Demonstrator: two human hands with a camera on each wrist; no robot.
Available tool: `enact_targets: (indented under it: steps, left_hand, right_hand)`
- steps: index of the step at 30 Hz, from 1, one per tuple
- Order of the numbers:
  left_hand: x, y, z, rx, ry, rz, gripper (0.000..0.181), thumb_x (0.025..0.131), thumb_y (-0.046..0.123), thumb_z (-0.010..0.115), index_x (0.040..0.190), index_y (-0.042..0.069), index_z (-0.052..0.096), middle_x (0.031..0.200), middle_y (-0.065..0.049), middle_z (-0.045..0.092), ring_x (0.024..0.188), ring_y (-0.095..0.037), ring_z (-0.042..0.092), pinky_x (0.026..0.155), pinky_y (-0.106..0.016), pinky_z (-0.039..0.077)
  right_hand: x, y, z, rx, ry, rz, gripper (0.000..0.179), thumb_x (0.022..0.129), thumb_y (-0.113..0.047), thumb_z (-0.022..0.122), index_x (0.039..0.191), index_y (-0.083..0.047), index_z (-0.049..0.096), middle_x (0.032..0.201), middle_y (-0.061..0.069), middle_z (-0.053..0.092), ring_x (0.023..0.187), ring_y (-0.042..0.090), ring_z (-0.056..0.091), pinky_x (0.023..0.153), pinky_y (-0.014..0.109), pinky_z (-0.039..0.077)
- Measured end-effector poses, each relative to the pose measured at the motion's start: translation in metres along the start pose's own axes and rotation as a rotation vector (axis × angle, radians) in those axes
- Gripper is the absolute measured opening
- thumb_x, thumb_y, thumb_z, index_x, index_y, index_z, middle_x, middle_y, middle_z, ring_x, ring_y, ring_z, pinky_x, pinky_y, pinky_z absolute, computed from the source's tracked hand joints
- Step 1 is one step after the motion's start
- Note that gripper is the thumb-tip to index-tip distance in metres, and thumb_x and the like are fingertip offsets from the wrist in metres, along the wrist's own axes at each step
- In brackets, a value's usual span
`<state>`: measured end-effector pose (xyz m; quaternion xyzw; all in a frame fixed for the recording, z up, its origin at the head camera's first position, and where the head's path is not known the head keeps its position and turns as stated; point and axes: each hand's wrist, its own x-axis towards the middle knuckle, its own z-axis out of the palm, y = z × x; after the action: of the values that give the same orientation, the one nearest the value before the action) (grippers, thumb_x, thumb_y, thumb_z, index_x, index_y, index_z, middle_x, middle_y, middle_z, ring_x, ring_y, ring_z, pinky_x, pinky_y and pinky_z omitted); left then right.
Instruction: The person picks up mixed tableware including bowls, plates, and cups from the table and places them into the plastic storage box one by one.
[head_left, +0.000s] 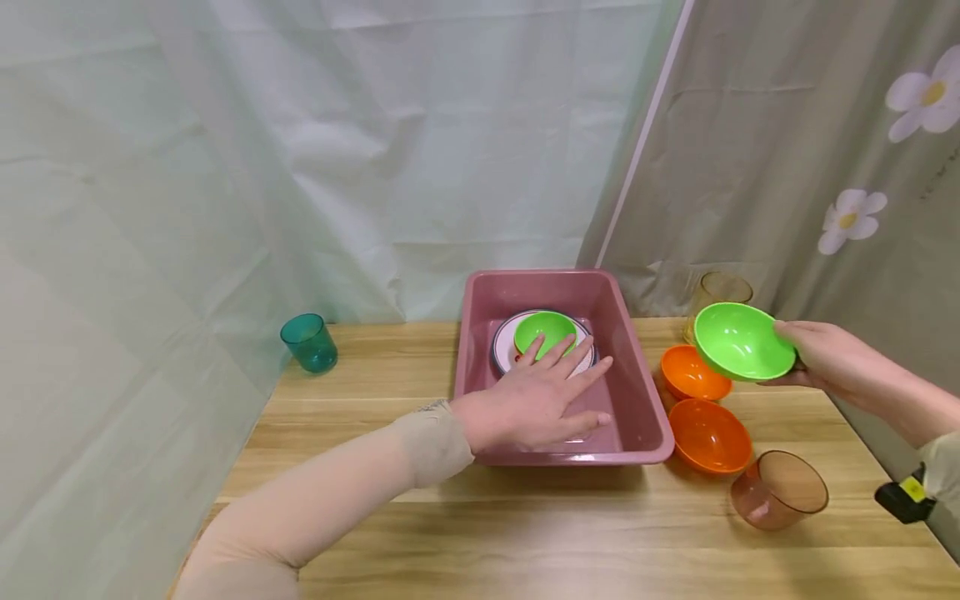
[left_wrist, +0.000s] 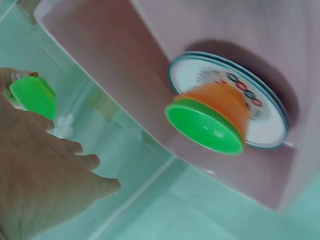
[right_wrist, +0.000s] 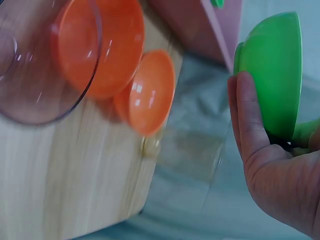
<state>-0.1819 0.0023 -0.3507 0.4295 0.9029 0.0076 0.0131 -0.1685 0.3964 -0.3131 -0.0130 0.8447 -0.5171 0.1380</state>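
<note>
My left hand (head_left: 528, 400) is spread with straight fingers over the pink tub (head_left: 641, 392), holding nothing. Inside the tub lie stacked white plates (left_wrist: 272, 122) with dark rims. On them sit nested bowls, a green bowl (left_wrist: 202, 126) inside an orange bowl (left_wrist: 231, 102). To the right, my right hand (head_left: 821, 354) grips another green bowl (head_left: 738, 340) by its side, raised above two orange bowls. The right wrist view shows this bowl's outer side, with fingers (right_wrist: 249, 107) under its base and the thumb near the rim.
A small orange bowl (head_left: 693, 373) and a larger orange bowl (head_left: 708, 435) stand right of the tub. Behind them is a yellowish clear glass (head_left: 723, 287); nearer stands a brownish clear cup (head_left: 776, 492). A teal cup (head_left: 309, 343) is at the far left. Curtains (head_left: 420, 150) hang behind the table.
</note>
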Motion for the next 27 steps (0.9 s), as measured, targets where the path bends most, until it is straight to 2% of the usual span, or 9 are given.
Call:
enact_targets:
  steps: [4, 8, 12, 16, 21, 27]
  left_hand:
    - [-0.012, -0.022, 0.001, 0.008, 0.014, -0.055, 0.078, 0.101, 0.073, 0.019, 0.166, 0.031, 0.01, 0.172, -0.004, 0.001, 0.157, -0.028, -0.001, 0.123, -0.056, -0.001]
    - [-0.025, -0.043, 0.003, -0.011, 0.021, -0.116, 0.078, 0.102, 0.072, 0.022, 0.166, 0.03, 0.012, 0.172, -0.007, 0.003, 0.157, -0.029, -0.003, 0.123, -0.056, -0.003]
    - [-0.039, -0.06, 0.006, -0.035, 0.029, -0.159, 0.077, 0.102, 0.071, 0.025, 0.166, 0.029, 0.012, 0.172, -0.008, 0.0, 0.157, -0.029, -0.004, 0.122, -0.056, -0.005]
    - [-0.053, -0.073, 0.009, -0.076, 0.042, -0.19, 0.078, 0.103, 0.069, 0.029, 0.166, 0.027, 0.013, 0.172, -0.008, -0.002, 0.157, -0.029, -0.003, 0.122, -0.055, -0.008]
    - [-0.068, -0.086, 0.011, -0.113, 0.046, -0.218, 0.08, 0.102, 0.07, 0.028, 0.166, 0.024, 0.014, 0.171, -0.007, -0.002, 0.157, -0.03, -0.004, 0.122, -0.057, -0.007]
    - [-0.075, -0.092, 0.007, -0.143, 0.053, -0.237, 0.08, 0.103, 0.068, 0.03, 0.166, 0.022, 0.012, 0.171, -0.01, 0.001, 0.156, -0.032, -0.002, 0.121, -0.058, -0.007]
  right_hand:
    - [0.014, -0.022, 0.024, 0.043, -0.061, 0.004, 0.064, 0.114, -0.032, 0.022, 0.146, 0.024, 0.021, 0.107, 0.012, 0.061, 0.091, 0.015, 0.07, 0.084, 0.037, 0.06]
    - [0.026, -0.039, 0.048, 0.091, -0.106, -0.001, 0.062, 0.114, -0.031, 0.027, 0.146, 0.022, 0.026, 0.104, 0.011, 0.064, 0.09, 0.016, 0.071, 0.084, 0.038, 0.06]
    - [0.037, -0.052, 0.07, 0.133, -0.131, 0.009, 0.06, 0.114, -0.03, 0.03, 0.147, 0.021, 0.027, 0.103, 0.01, 0.064, 0.088, 0.015, 0.071, 0.084, 0.039, 0.06]
    - [0.046, -0.066, 0.093, 0.168, -0.166, 0.014, 0.06, 0.114, -0.029, 0.03, 0.149, 0.019, 0.026, 0.106, 0.013, 0.063, 0.09, 0.017, 0.071, 0.087, 0.041, 0.059]
    - [0.053, -0.079, 0.121, 0.184, -0.191, -0.004, 0.056, 0.114, -0.026, 0.032, 0.148, 0.019, 0.03, 0.103, 0.014, 0.065, 0.089, 0.019, 0.072, 0.085, 0.042, 0.06]
    - [0.06, -0.089, 0.147, 0.19, -0.188, -0.009, 0.056, 0.113, -0.025, 0.034, 0.147, 0.019, 0.031, 0.109, 0.02, 0.063, 0.093, 0.023, 0.07, 0.087, 0.045, 0.058]
